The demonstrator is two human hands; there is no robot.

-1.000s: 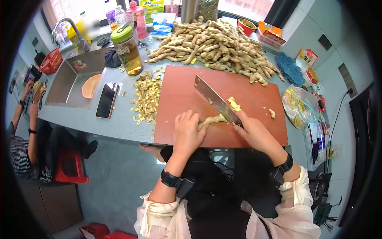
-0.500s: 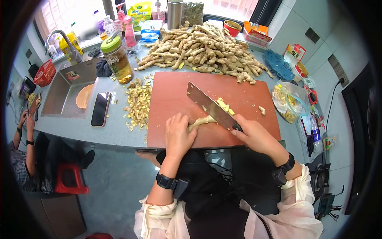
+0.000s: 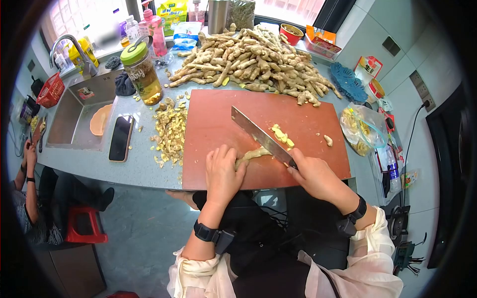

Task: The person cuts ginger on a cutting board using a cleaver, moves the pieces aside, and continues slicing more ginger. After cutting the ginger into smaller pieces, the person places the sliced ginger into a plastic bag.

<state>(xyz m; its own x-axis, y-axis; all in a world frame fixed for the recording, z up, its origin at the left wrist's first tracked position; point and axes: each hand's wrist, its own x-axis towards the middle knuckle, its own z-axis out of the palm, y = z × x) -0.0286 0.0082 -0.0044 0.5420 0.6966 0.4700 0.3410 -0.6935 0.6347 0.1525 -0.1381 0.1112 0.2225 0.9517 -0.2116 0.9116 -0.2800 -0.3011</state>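
On the reddish-brown cutting board (image 3: 218,114) my left hand (image 3: 222,171) is closed on the left end of a ginger root (image 3: 254,153). My right hand (image 3: 314,173) grips the handle of a cleaver (image 3: 261,136), its wide blade slanting up and left across the board, close to the root's right end. Behind the blade lie yellow ginger slices (image 3: 281,134). A small ginger piece (image 3: 328,140) sits farther right. Left of the board are ginger trimmings (image 3: 170,130), and a large heap of ginger roots (image 3: 258,59) stands behind the board.
A phone (image 3: 121,138) and a green-lidded jar (image 3: 142,74) stand left, beside the sink (image 3: 74,119). Plastic bags of ginger (image 3: 361,126) and a blue dish (image 3: 348,82) are right. At far left another person's hands (image 3: 31,154) hold a knife.
The cleaver blade has shifted slightly and now looks narrower, turned more edge-on. The view has moved a little; my left hand stays on the root.
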